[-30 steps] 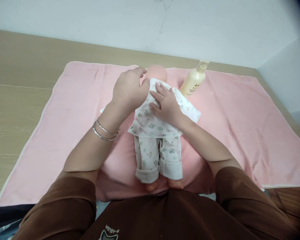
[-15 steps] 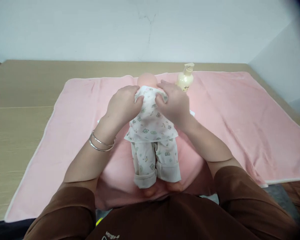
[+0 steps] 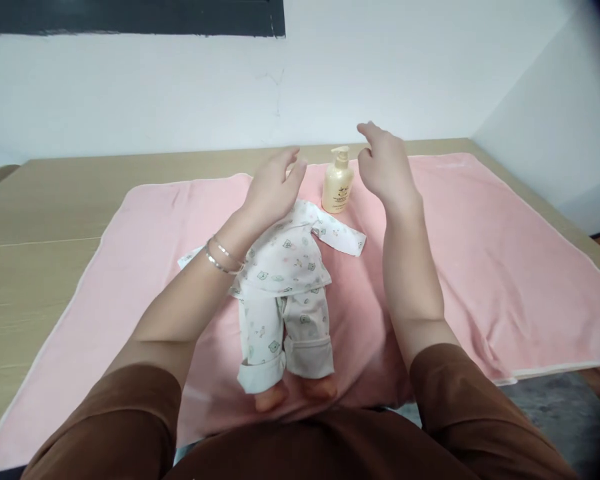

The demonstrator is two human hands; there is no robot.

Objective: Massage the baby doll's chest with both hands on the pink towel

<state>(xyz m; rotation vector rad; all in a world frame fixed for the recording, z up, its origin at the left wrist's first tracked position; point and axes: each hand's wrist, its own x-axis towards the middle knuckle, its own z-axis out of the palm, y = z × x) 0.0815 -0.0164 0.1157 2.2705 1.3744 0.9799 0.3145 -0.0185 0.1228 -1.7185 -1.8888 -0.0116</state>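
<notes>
On a pink blanket (image 3: 145, 267) lies a baby doll (image 3: 270, 398) dressed in a white printed top (image 3: 290, 253) and matching trousers (image 3: 307, 327) with rolled cuffs. Its bare feet point toward me, and its head is hidden behind my left hand (image 3: 275, 183). That hand is over the top's neck end, fingers extended and thumb apart, holding nothing visible. My right hand (image 3: 386, 163) is raised right of a pale yellow pump bottle (image 3: 337, 187), apart from it. Its index finger is stretched out, the other fingers partly hidden, and nothing shows in it.
The blanket covers much of a wooden table (image 3: 40, 253), which meets a white wall (image 3: 180, 93) at the back. Upright behind the doll's right-hand sleeve (image 3: 343, 237) stands the bottle. A dark panel (image 3: 130, 17) shows on the wall at upper left.
Both hands have let go of the top's neckline. My right hand has moved up and right, past the bottle; the left stays near the doll's head. The view has shifted.
</notes>
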